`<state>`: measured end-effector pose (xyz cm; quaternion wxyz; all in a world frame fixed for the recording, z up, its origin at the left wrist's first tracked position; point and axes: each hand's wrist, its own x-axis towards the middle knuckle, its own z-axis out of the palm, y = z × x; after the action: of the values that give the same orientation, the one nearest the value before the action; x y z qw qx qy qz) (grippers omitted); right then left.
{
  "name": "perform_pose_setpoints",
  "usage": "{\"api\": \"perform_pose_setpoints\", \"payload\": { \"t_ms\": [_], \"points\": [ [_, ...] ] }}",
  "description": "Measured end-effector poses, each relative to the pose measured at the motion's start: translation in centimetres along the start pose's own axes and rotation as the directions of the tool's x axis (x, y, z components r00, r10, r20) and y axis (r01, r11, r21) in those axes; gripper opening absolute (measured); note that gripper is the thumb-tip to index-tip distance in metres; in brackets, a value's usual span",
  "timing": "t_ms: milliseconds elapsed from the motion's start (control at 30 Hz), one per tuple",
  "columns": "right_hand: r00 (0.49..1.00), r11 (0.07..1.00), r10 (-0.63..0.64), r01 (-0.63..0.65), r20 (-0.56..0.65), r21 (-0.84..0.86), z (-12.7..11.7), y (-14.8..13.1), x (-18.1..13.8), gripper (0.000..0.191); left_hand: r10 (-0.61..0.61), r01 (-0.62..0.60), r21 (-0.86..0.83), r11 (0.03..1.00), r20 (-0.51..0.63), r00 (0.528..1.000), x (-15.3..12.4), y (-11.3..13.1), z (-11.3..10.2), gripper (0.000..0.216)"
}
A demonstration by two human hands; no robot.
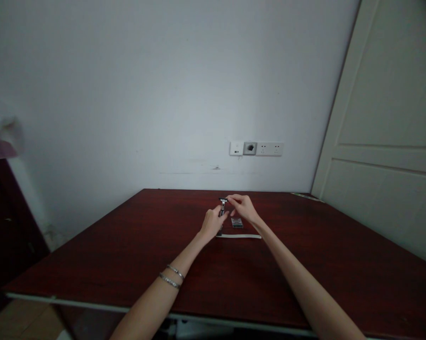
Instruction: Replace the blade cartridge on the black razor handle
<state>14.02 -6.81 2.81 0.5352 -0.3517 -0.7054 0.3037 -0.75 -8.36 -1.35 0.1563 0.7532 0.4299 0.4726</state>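
"How many things are in hand?"

"One: a razor, held upright over the far part of the table. The left hand has its grip wrapped around the handle."

"And the right hand?"

"Its fingertips are at the right edge of the razor's head; I can't tell whether that grip pinches it or only touches."

"What else do you count?"

"One small clear case and one white strip, both lying on the table, the case just beyond the strip. Two bracelets circle the left forearm."

"The surface and the room?"

"Dark reddish-brown top, pale front edge. Behind it, one plain wall with scuff marks and a single row of wall plates, one grey-framed. A pale panelled surface rises on the right; brown floor shows at lower left."
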Motion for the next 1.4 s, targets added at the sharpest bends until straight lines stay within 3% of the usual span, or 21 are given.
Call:
{"api": "perform_pose_setpoints", "payload": {
  "t_ms": [333, 633, 967, 1067, 1133, 1267, 1400],
  "points": [
    [0.997, 0.996, -0.066, 0.067, 0.027, -0.051, -0.1, -0.7, -0.6, 0.041, 0.029, -0.023, 0.128, 0.992, -0.045, 0.999, 0.1, 0.3, -0.2, 0.019],
    [0.998, 0.999, -0.051, 0.052, -0.025, 0.005, 0.4, 0.1, -0.5, 0.04, 0.007, -0.006, 0.166, 0.986, -0.008, 1.0, 0.5, -0.3, -0.6, 0.02],
    [0.995, 1.0, 0.019, -0.019, -0.094, 0.01, -0.3, 0.8, -0.1, 0.043, -0.104, 0.106, -0.02, 0.994, 0.083, 0.991, 1.3, -1.4, -1.2, 0.029],
    [0.993, 0.993, 0.055, -0.065, -0.102, -0.099, 0.1, 0.9, -0.3, 0.04, -0.168, 0.176, -0.106, 0.979, 0.078, 0.983, 2.2, -1.8, -1.7, 0.027],
    [0.997, 0.97, 0.044, -0.057, -0.06, -0.236, 0.5, 0.6, -0.7, 0.037, -0.224, 0.237, -0.212, 0.948, 0.086, 0.971, 2.7, -1.8, -2.1, 0.025],
    [0.993, 0.893, -0.041, 0.086, 0.112, -0.441, 2.1, -0.2, -1.6, 0.035, -0.32, 0.345, -0.415, 0.842, 0.13, 0.938, 2.9, -1.5, -3.2, 0.021],
    [0.973, 0.809, -0.014, 0.146, 0.23, -0.569, 3.6, -0.5, -2.4, 0.038, -0.391, 0.455, -0.535, 0.712, 0.236, 0.889, 2.7, -1.1, -3.7, 0.021]
  ]
}}
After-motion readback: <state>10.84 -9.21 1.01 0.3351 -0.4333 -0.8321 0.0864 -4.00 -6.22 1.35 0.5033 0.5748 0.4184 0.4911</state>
